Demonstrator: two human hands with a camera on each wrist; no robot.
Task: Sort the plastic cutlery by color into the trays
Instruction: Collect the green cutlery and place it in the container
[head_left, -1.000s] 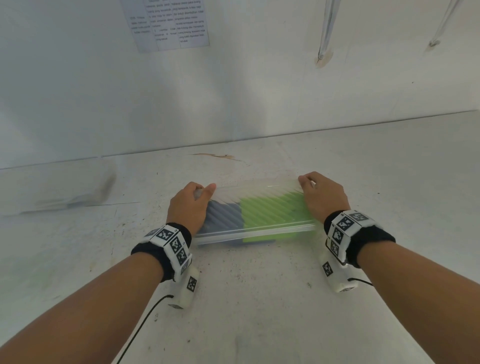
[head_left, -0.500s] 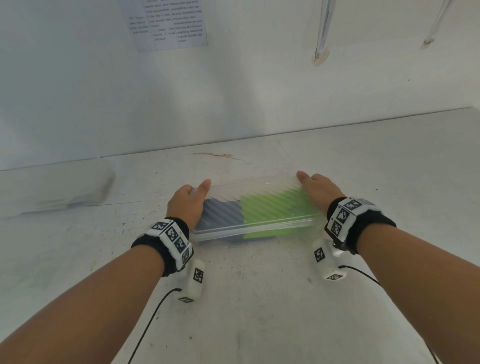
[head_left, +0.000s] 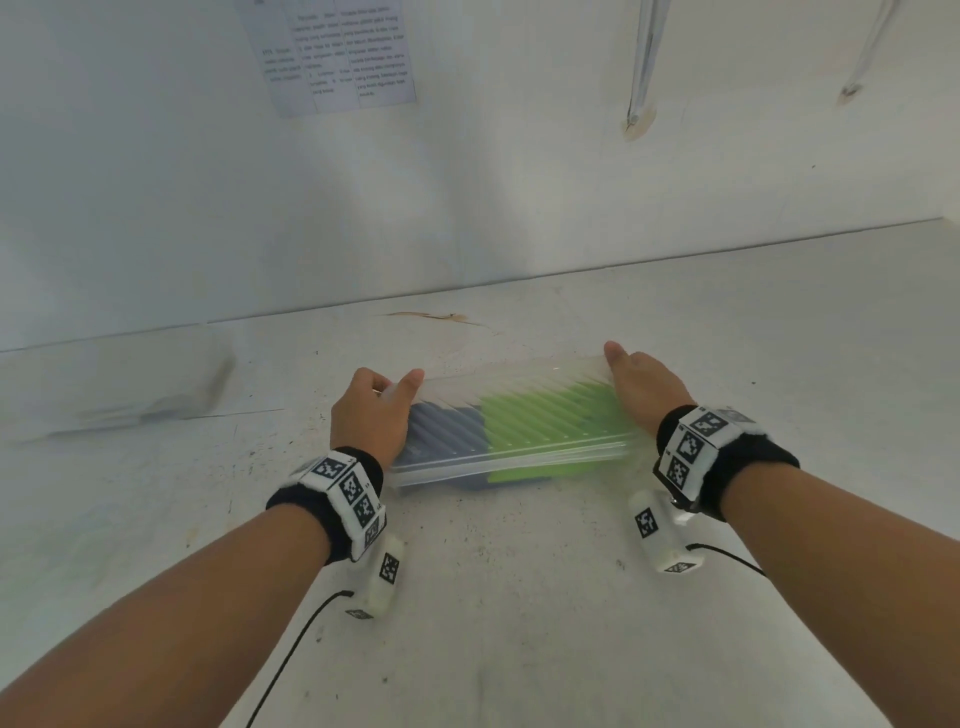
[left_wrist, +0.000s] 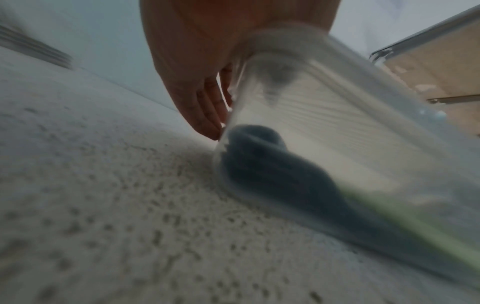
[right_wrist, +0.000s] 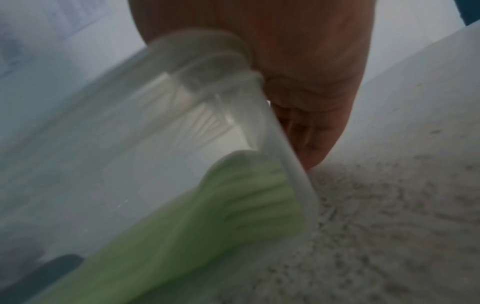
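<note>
Your left hand (head_left: 371, 415) and right hand (head_left: 641, 387) grip the ends of the clear box (head_left: 511, 460), tilted on the surface (head_left: 519, 597); grey cutlery (head_left: 447, 431) left, green cutlery (head_left: 545, 421) right inside.

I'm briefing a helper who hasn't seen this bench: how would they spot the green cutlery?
On the white table, a clear tray sits between two hands. The green cutlery fills its right part, beside the grey cutlery; it is the only bright colour.

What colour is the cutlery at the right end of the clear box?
Light green, next to dark grey-blue pieces on the left. The head view shows it best.
</note>
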